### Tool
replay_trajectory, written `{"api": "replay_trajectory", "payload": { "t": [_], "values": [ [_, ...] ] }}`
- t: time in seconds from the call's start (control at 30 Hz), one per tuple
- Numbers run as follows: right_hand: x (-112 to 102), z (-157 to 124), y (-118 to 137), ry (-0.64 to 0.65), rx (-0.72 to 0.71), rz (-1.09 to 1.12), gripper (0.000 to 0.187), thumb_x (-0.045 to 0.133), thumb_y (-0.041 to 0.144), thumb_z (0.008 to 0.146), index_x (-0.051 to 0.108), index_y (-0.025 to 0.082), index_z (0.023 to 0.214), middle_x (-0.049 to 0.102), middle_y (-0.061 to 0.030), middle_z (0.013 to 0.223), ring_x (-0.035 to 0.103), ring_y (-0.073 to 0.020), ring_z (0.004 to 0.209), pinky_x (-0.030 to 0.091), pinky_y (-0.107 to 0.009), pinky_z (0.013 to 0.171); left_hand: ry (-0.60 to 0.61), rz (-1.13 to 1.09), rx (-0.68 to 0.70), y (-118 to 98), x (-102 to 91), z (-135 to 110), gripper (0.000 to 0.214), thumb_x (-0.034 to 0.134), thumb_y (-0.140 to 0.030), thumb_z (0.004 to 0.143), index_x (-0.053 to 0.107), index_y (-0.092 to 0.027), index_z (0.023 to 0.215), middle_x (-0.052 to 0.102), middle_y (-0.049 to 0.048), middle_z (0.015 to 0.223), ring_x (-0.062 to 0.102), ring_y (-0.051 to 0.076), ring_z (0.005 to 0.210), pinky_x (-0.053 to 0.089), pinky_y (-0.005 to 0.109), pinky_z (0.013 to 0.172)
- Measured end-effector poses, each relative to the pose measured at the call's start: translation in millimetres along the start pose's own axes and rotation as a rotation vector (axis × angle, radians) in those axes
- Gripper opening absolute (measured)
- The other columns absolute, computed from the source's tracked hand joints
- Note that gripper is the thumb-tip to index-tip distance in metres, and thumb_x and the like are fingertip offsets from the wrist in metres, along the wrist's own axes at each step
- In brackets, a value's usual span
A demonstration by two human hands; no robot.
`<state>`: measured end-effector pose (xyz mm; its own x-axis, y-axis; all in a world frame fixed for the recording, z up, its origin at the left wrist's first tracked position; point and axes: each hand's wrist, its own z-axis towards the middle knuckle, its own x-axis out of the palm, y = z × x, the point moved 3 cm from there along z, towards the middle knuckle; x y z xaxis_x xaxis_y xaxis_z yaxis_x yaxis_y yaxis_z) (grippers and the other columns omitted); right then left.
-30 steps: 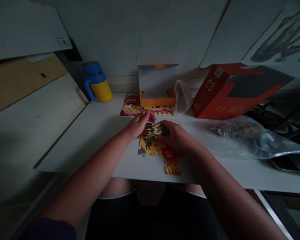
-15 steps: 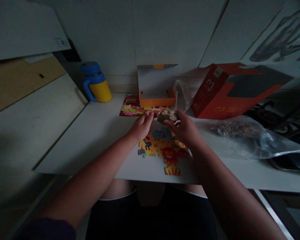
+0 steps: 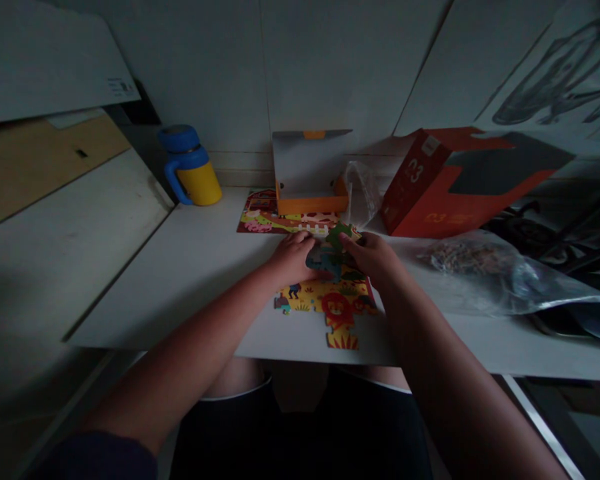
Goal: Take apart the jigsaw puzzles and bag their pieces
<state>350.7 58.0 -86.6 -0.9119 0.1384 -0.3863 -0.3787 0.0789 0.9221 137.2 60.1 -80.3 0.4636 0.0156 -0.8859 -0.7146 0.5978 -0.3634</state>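
Observation:
In the head view, a partly joined jigsaw puzzle (image 3: pixel 310 297) lies on the white table. Its picture has a yellow ground, a red lion (image 3: pixel 337 305) and a blue-grey animal (image 3: pixel 330 261). Above its far edge, my right hand (image 3: pixel 373 257) pinches a green puzzle piece (image 3: pixel 339 235) between thumb and fingers; whether more pieces are stacked under it I cannot tell. My left hand (image 3: pixel 293 259) rests at the puzzle's upper left, beside the blue-grey animal. Its fingers and thumb are apart, the tips partly hidden.
Behind the hands, an open orange box (image 3: pixel 313 203) stands on a farm picture (image 3: pixel 255 220). A blue and yellow jug (image 3: pixel 195 170) is at the back left. To the right are a red box (image 3: pixel 445 193) and a clear plastic bag (image 3: pixel 480 267) with small contents.
My left hand has come down onto the puzzle's left side. In my right hand the held piece has turned and now shows a green face.

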Motion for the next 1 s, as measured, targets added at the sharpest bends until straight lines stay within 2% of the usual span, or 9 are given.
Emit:
{"api": "replay_trajectory", "payload": {
  "t": [0.23, 0.4, 0.53, 0.6, 0.7, 0.83, 0.93, 1.0],
  "values": [
    [-2.1, -0.3, 6.4, 0.026, 0.051, 0.005, 0.05, 0.079, 0.071, 0.077, 0.067, 0.023, 0.086, 0.066, -0.0037, 0.063, 0.058, -0.02, 0.056, 0.041, -0.03, 0.049, -0.017, -0.085, 0.004, 4.3, 1.9, 3.7, 0.075, 0.098, -0.054, 0.062, 0.07, -0.018, 0.122, 0.066, 0.0145, 0.129, 0.064, 0.034, 0.12, 0.05, 0.045, 0.109],
    [0.2, -0.8, 12.2, 0.054, 0.047, 0.187, 0.049, 0.079, 0.069, 0.079, 0.069, 0.023, 0.093, 0.072, -0.0057, 0.073, 0.064, -0.0219, 0.064, 0.05, -0.032, 0.055, -0.025, -0.102, 0.004, 4.7, 1.7, 3.6, 0.079, 0.098, -0.053, 0.062, 0.068, -0.018, 0.126, 0.066, 0.0159, 0.13, 0.063, 0.035, 0.123, 0.049, 0.047, 0.11],
    [-0.8, -0.6, 16.0, 0.041, -0.017, 0.224, 0.052, 0.075, 0.073, 0.082, 0.07, 0.023, 0.096, 0.073, -0.006, 0.082, 0.066, -0.0207, 0.07, 0.053, -0.031, 0.06, -0.042, -0.153, 0.015, 3.7, 1.3, 1.1, 0.078, 0.097, -0.05, 0.066, 0.066, -0.019, 0.13, 0.068, 0.0155, 0.133, 0.063, 0.035, 0.126, 0.049, 0.048, 0.111],
    [-0.4, -2.1, 18.8, 0.068, -0.06, 0.233, 0.053, 0.071, 0.074, 0.085, 0.07, 0.023, 0.099, 0.073, -0.0056, 0.085, 0.066, -0.0194, 0.071, 0.054, -0.031, 0.062, -0.065, -0.211, -0.014, 3.7, -0.2, 0.2, 0.068, 0.093, -0.047, 0.074, 0.066, -0.019, 0.129, 0.07, 0.0149, 0.131, 0.064, 0.034, 0.125, 0.05, 0.047, 0.109],
    [2.5, -7.6, 26.9, 0.145, -0.157, 0.277, 0.052, 0.07, 0.072, 0.088, 0.07, 0.023, 0.105, 0.074, -0.0056, 0.091, 0.067, -0.019, 0.074, 0.056, -0.031, 0.067, -0.111, -0.354, -0.048, 2.0, -6.0, 0.0, 0.04, 0.079, -0.035, 0.091, 0.067, -0.02, 0.127, 0.074, 0.011, 0.127, 0.069, 0.027, 0.119, 0.052, 0.041, 0.103],
    [7.4, -17.0, 39.3, 0.24, -0.259, 0.3, 0.051, 0.071, 0.07, 0.088, 0.071, 0.024, 0.111, 0.075, -0.006, 0.099, 0.069, -0.0215, 0.083, 0.058, -0.034, 0.074, -0.119, -0.424, -0.027, -3.4, -14.0, 0.7, 0.017, 0.072, -0.028, 0.095, 0.074, -0.02, 0.11, 0.079, 0.0055, 0.105, 0.072, 0.021, 0.096, 0.053, 0.033, 0.086],
    [4.6, -19.0, 41.8, 0.119, -0.272, 0.278, 0.05, 0.069, 0.069, 0.09, 0.069, 0.025, 0.115, 0.075, -0.0064, 0.102, 0.07, -0.0224, 0.089, 0.058, -0.035, 0.079, -0.123, -0.481, -0.072, -2.4, -13.9, 0.8, 0.013, 0.072, -0.031, 0.095, 0.076, -0.02, 0.1, 0.078, 0.0035, 0.091, 0.068, 0.018, 0.081, 0.049, 0.03, 0.074],
    [1.6, -18.7, 40.7, 0.022, -0.264, 0.278, 0.051, 0.068, 0.068, 0.09, 0.067, 0.026, 0.119, 0.075, -0.0067, 0.104, 0.07, -0.0233, 0.094, 0.057, -0.034, 0.08, -0.193, -0.559, -0.147, 2.9, -13.0, 0.6, 0.019, 0.071, -0.037, 0.095, 0.076, -0.019, 0.096, 0.076, 0.0035, 0.088, 0.066, 0.018, 0.078, 0.048, 0.029, 0.071]
  ]
}}
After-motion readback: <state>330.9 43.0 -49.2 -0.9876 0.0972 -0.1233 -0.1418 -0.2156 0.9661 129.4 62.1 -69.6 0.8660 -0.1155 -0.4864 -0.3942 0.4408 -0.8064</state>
